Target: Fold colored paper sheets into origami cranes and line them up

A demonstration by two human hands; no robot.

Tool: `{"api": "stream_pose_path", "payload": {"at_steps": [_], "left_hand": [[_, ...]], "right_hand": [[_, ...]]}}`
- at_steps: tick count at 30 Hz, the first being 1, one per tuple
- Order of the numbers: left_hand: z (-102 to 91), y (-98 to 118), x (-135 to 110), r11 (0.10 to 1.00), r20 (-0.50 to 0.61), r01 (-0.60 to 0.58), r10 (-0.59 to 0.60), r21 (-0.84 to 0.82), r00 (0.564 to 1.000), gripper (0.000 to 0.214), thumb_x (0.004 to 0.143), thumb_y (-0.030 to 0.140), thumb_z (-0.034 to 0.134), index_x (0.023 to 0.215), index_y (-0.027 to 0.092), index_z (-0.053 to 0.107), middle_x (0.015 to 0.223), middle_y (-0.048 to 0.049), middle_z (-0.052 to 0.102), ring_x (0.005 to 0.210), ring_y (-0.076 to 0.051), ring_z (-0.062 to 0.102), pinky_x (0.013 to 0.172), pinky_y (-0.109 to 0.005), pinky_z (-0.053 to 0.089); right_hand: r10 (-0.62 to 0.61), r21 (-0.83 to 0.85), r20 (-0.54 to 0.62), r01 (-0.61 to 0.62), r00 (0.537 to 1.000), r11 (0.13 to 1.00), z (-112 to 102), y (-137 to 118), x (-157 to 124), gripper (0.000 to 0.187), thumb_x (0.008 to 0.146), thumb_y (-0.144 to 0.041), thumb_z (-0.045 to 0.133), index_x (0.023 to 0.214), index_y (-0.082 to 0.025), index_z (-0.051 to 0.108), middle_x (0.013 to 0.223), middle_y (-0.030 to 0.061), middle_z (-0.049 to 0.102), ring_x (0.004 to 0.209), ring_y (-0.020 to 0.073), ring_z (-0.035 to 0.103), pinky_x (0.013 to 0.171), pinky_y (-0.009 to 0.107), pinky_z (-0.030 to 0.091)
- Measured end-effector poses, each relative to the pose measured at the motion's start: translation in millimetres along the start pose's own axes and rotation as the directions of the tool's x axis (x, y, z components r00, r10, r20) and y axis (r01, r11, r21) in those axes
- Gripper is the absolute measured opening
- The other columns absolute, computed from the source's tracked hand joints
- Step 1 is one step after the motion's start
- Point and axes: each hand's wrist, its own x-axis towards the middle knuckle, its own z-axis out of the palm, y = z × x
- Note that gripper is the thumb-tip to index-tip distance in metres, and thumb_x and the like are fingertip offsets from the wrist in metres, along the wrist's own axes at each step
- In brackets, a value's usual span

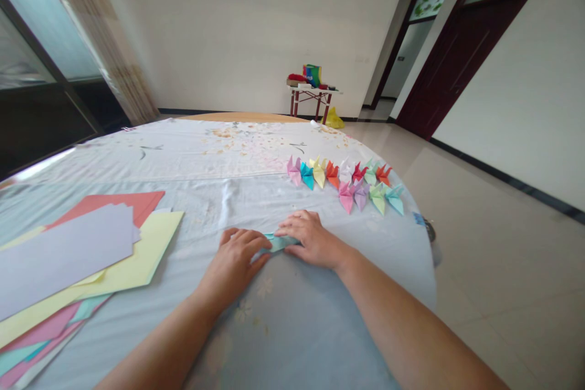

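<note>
Both of my hands press down on a small folded piece of teal paper (276, 242) lying on the table's pale cloth (228, 158). My left hand (237, 258) lies with its fingers curled over the paper's left end. My right hand (309, 237) lies flat with its fingers pressed together on the paper's right end. Most of the paper is hidden under the fingers. Beyond my right hand stand two rows of several folded paper cranes (347, 181) in pink, blue, yellow, orange, red, green and lilac.
A fanned stack of coloured paper sheets (77, 256) lies at the left, with lilac, yellow and salmon sheets on top. The table's rounded edge (427, 237) falls off to tiled floor on the right. A small table (313, 94) with bags stands at the far wall.
</note>
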Motion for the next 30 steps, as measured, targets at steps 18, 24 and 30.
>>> {"api": "stream_pose_path", "payload": {"at_steps": [18, 24, 30], "left_hand": [[3.0, 6, -3, 0.997, 0.07, 0.049, -0.045, -0.056, 0.997, 0.02, 0.084, 0.032, 0.045, 0.085, 0.026, 0.063, 0.084, -0.0017, 0.059, 0.084, -0.018, 0.051, 0.074, -0.033, 0.034], [4.9, 4, -5, 0.984, 0.077, 0.139, -0.131, -0.111, 0.988, 0.022, 0.083, 0.037, 0.045, 0.078, 0.023, 0.062, 0.084, -0.0024, 0.058, 0.085, -0.02, 0.051, 0.076, -0.035, 0.037], [6.5, 4, -5, 0.961, 0.071, 0.218, -0.209, -0.17, 0.975, 0.026, 0.083, 0.04, 0.042, 0.078, 0.024, 0.063, 0.086, -0.0027, 0.057, 0.084, -0.019, 0.052, 0.079, -0.036, 0.039]], "right_hand": [[-0.046, -0.039, 0.07, 0.049, 0.996, 0.998, -4, -10, 0, 0.011, 0.077, -0.033, 0.062, 0.082, -0.025, 0.067, 0.09, 0.0012, 0.061, 0.093, 0.0183, 0.043, 0.082, 0.033, 0.026], [0.011, 0.001, 0.068, -0.011, 0.998, 1.0, 0, -6, 0, 0.018, 0.082, -0.036, 0.056, 0.08, -0.022, 0.066, 0.078, 0.0015, 0.06, 0.087, 0.0165, 0.044, 0.079, 0.031, 0.027], [0.063, 0.056, 0.053, -0.066, 0.997, 0.996, 5, -3, 0, 0.022, 0.082, -0.039, 0.054, 0.078, -0.021, 0.066, 0.076, 0.0018, 0.06, 0.085, 0.0165, 0.046, 0.078, 0.03, 0.028]]}}
